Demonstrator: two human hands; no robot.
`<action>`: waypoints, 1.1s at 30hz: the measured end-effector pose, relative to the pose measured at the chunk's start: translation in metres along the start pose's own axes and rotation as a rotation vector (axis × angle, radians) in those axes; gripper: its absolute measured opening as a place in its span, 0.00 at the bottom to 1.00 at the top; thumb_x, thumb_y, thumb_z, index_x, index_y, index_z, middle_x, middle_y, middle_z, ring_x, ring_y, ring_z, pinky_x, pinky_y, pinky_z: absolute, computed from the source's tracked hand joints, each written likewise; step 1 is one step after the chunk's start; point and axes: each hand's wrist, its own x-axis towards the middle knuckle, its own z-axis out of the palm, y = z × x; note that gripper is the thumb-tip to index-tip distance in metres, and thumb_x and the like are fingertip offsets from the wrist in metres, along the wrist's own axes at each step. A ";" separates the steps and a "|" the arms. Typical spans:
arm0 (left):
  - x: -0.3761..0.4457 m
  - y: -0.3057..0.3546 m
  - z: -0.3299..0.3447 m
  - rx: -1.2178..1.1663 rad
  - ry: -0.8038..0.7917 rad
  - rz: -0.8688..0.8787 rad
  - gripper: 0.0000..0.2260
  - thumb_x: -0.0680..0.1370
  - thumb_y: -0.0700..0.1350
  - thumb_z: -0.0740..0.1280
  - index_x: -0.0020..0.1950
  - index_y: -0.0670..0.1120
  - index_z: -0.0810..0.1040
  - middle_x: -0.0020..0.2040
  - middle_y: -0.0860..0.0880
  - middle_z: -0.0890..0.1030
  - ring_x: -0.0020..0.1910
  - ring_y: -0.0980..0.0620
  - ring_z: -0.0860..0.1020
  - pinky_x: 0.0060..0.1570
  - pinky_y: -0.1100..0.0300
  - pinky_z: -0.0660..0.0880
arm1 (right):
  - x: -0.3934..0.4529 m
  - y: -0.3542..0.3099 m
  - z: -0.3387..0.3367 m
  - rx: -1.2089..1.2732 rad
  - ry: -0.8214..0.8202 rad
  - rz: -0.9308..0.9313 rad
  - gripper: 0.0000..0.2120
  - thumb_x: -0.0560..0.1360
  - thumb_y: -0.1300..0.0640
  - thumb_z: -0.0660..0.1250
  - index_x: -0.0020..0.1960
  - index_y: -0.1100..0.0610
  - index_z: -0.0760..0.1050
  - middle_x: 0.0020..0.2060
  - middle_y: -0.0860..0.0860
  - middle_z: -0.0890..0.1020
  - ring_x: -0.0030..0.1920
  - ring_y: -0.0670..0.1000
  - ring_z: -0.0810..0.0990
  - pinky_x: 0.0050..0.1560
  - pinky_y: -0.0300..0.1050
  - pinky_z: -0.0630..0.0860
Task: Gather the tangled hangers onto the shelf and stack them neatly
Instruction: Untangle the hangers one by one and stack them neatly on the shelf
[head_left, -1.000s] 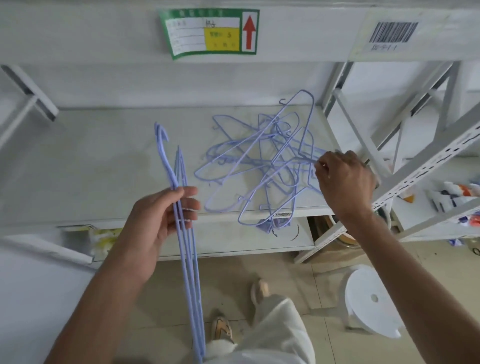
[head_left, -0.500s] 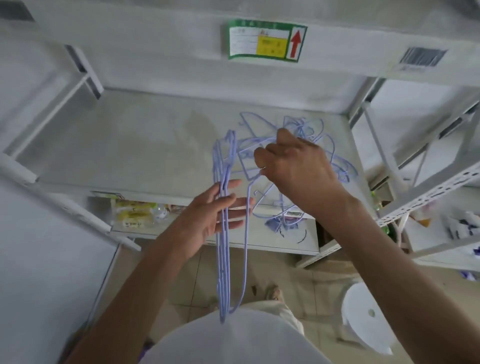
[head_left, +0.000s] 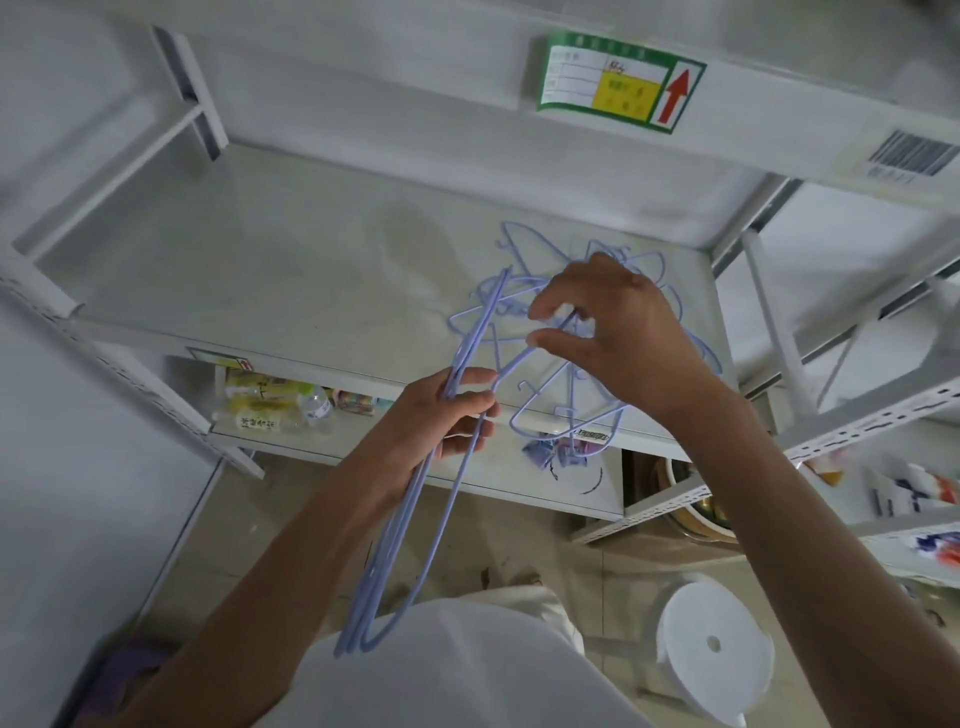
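My left hand (head_left: 447, 415) grips a bundle of lilac wire hangers (head_left: 410, 525) that hangs down past the front edge of the grey shelf (head_left: 260, 270). Just above and to the right, my right hand (head_left: 618, 332) holds one more lilac hanger (head_left: 524, 358) by its upper end between the fingertips. That hanger's lower part runs into the bundle at my left hand. Under and behind my right hand, the tangled pile of hangers (head_left: 566, 410) lies on the right part of the shelf, partly hidden by the hand.
A white beam with a green label (head_left: 618, 85) and a barcode sticker (head_left: 914, 156) runs overhead. Bottles and packets (head_left: 275, 400) lie on the lower shelf. A white stool (head_left: 711, 644) stands on the floor at the right, beside another perforated rack (head_left: 872, 421).
My right hand pulled a hanger out of the pile and brought it left to the bundle. My left hand closed around the bundle. The camera swung left and down.
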 end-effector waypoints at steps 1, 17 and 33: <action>0.001 0.001 0.000 0.027 0.013 0.009 0.12 0.73 0.47 0.74 0.56 0.50 0.84 0.38 0.47 0.85 0.33 0.51 0.83 0.33 0.62 0.78 | -0.001 -0.001 -0.001 0.089 0.067 0.011 0.09 0.74 0.56 0.79 0.52 0.54 0.84 0.47 0.47 0.82 0.43 0.41 0.76 0.46 0.38 0.76; 0.002 0.017 0.020 -0.022 -0.009 0.144 0.13 0.78 0.50 0.72 0.62 0.52 0.84 0.43 0.48 0.87 0.38 0.54 0.83 0.37 0.60 0.74 | -0.077 -0.094 0.116 1.332 -0.018 1.002 0.21 0.87 0.49 0.59 0.59 0.67 0.78 0.40 0.57 0.84 0.37 0.54 0.85 0.43 0.51 0.85; 0.020 0.038 -0.010 0.235 -0.313 0.061 0.14 0.85 0.46 0.63 0.67 0.41 0.80 0.60 0.42 0.86 0.59 0.41 0.85 0.61 0.49 0.81 | -0.087 -0.047 0.086 1.420 -0.082 0.964 0.23 0.89 0.47 0.50 0.64 0.62 0.77 0.51 0.68 0.86 0.44 0.65 0.87 0.45 0.53 0.84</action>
